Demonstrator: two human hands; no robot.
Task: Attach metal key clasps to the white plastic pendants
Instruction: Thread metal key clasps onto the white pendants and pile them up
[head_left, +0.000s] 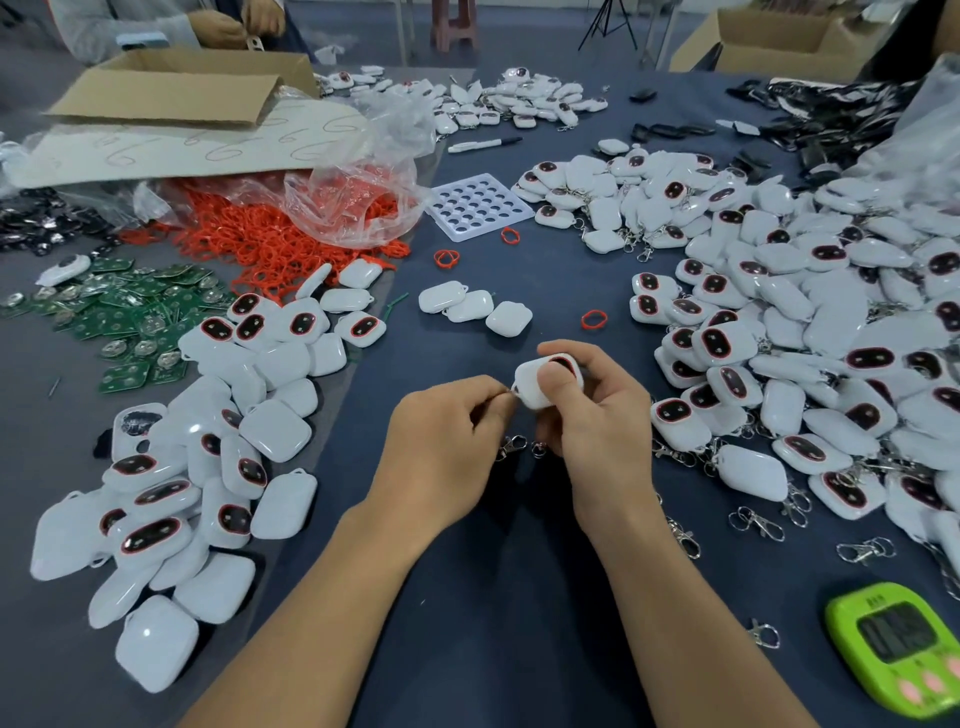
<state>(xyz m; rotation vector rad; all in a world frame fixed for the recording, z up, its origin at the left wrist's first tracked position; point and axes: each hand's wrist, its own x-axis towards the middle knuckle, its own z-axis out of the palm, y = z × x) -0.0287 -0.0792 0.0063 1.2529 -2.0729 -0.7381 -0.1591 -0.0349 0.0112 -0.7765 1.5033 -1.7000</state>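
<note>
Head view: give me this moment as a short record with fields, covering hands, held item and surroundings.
left hand: pinches what looks like the ring of a clasp at the pendant's corner loop
right hand: grips the pendant, thumb on its face
left pile: pendants, no clasps visible
right pile: pendants, many with clasps
loose clasps: on the table by the right forearm
also: green timer; red bands; circuit boards
</note>
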